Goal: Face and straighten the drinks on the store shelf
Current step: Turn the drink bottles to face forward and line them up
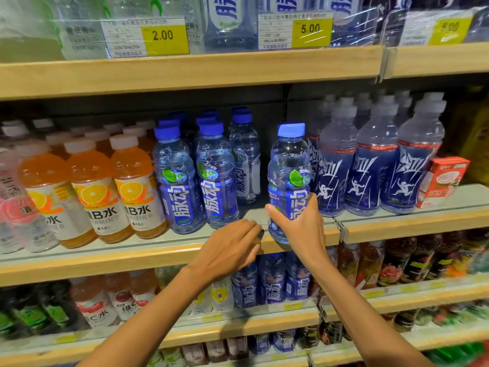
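At shelf front (370,230), bottle (289,165) in right hand (301,225)

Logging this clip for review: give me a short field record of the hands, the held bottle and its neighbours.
right hand: grips blue-capped bottle low on its body
bottle: upright at middle shelf front edge, label mostly forward
left hand: loosely curled beside it at the edge, holding nothing
left neighbours: matching bottles across a gap, then orange drinks
right neighbours: dark-blue bottles
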Demonstrator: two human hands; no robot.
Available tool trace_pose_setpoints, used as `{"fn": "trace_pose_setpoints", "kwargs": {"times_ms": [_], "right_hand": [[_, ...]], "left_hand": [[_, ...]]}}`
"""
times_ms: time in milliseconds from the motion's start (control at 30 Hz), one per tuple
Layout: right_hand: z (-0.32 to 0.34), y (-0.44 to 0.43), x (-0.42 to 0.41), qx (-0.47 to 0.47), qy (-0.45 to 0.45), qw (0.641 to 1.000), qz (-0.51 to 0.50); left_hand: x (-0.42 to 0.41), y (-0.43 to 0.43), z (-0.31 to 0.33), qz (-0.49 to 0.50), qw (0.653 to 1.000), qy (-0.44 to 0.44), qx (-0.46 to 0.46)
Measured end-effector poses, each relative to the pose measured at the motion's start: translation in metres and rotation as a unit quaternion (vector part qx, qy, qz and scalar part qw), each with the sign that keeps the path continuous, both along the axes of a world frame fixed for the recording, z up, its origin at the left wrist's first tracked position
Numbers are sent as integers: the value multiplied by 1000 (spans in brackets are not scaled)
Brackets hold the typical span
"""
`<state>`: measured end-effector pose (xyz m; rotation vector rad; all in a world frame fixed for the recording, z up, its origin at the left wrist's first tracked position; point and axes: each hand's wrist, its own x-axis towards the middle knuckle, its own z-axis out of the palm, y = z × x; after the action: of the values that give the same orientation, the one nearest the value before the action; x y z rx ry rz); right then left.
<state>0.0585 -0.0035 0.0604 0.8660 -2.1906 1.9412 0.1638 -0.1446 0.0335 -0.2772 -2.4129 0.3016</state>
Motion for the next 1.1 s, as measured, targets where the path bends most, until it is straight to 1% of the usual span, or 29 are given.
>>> {"fn": "trace_pose_setpoints", "kwargs": {"times_ms": [67, 133, 233, 400, 533, 767, 933, 1067, 1100], "right_hand": [[0, -4, -3, 4, 4, 1000, -5], [0, -7, -7, 13, -3, 1000, -1], [-1, -3, -8, 28, -8, 1000, -2], [-14, 10, 3, 40, 81, 992, -85], [-11, -5, -3, 55, 107, 986, -119], [3, -48, -41, 106, 61, 983, -137], [4, -56, -59, 142, 52, 979, -136], [7, -54, -60, 116, 5, 988, -103], [7, -52, -56, 119, 15, 986, -114]], "left_hand": [[-3, -7, -7, 4, 998, -12, -58], [-5, -12, -12, 13, 996, -8, -89], [-6, -14, -15, 11, 996, -2, -88], [-5, -13, -17, 11, 996, 11, -83], [-5, -13, -17, 9, 997, 23, -79], [-2, -11, -14, 9, 997, 25, -67], [3, -14, -13, -11, 998, 26, -51], [11, -21, -15, -16, 997, 24, -67], [12, -23, -15, -19, 997, 24, -70]]}}
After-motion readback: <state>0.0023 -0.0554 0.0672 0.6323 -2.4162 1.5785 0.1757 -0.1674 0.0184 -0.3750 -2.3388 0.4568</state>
